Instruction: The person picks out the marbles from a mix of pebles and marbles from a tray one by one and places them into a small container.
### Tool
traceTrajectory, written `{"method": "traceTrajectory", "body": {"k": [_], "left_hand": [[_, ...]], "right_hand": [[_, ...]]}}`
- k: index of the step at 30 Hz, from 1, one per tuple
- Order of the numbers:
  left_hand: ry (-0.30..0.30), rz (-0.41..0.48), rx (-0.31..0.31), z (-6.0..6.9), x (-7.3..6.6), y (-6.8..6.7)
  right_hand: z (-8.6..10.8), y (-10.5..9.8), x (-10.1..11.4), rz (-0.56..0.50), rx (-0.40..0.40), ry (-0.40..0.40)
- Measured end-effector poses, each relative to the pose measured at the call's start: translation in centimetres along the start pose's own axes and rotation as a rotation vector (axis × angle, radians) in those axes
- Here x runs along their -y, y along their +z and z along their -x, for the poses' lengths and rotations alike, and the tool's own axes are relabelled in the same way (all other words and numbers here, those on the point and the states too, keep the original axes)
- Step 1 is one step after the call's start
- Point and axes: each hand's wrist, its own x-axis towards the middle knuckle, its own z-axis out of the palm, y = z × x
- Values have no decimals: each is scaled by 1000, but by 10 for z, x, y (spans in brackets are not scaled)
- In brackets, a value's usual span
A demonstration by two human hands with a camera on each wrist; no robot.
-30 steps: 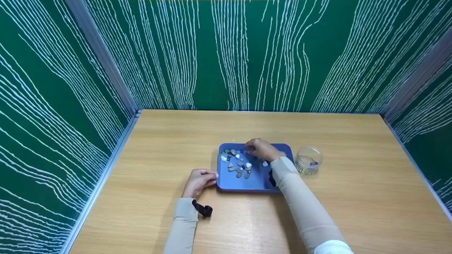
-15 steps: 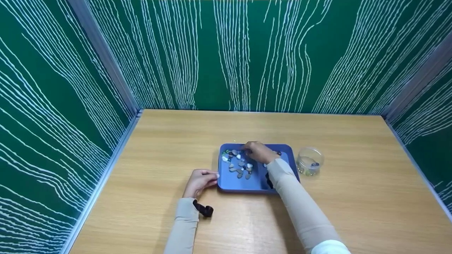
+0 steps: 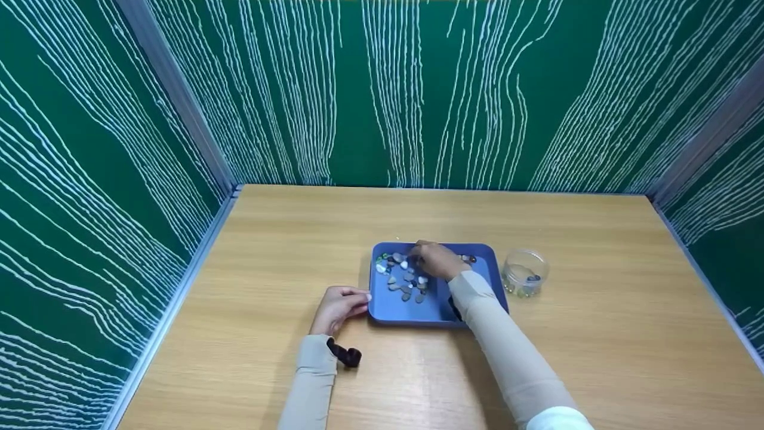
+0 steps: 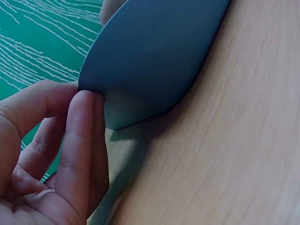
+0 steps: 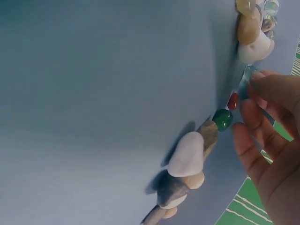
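A blue tray (image 3: 388,312) lies on the table with small stones over its left half, such as a grey pebble (image 3: 419,298). At its left side my left hand (image 3: 340,306) pinches the rim between thumb and fingers. My right hand (image 3: 440,261) reaches over the tray's far middle. In the right wrist view its thumb and forefinger pinch a pale blue glass pebble (image 5: 246,80). Beside that sit a small red stone (image 5: 233,101) and a green glass pebble (image 5: 222,120). A large white pebble (image 5: 186,154) lies in the same row.
Right of the tray stands a clear plastic tub (image 3: 525,258) with a few dark and greenish glass pebbles low inside. The wooden table (image 3: 286,239) meets green, white-lined walls (image 3: 346,119) at the back and sides.
My right hand has shifted slightly left and nearer to me within the tray, uncovering small dark stones near the far right edge. My left hand stays at the rim.
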Motion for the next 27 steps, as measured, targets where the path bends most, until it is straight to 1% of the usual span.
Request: {"method": "traceTrajectory", "body": {"k": [4,8,11,14,21,24,27], "left_hand": [[-11,8,-10,0,-1,1],[-13,8,-10,1,-1,2],[-20,5,-9,1,-1,2],[-24,1,-12,0,-1,2],[4,19,-1,-1,0,0],[11,28,5,-1,0,0],[10,33,1,-1,0,0]], "right_hand": [[0,0,-1,-61,-4,25],[0,2,-3,-96,-2,56],[0,3,-5,-92,5,59],[0,5,-7,-76,2,43],[3,4,-9,-66,-33,0],[4,3,-9,-72,-30,3],[4,2,-9,-102,-20,41]]}}
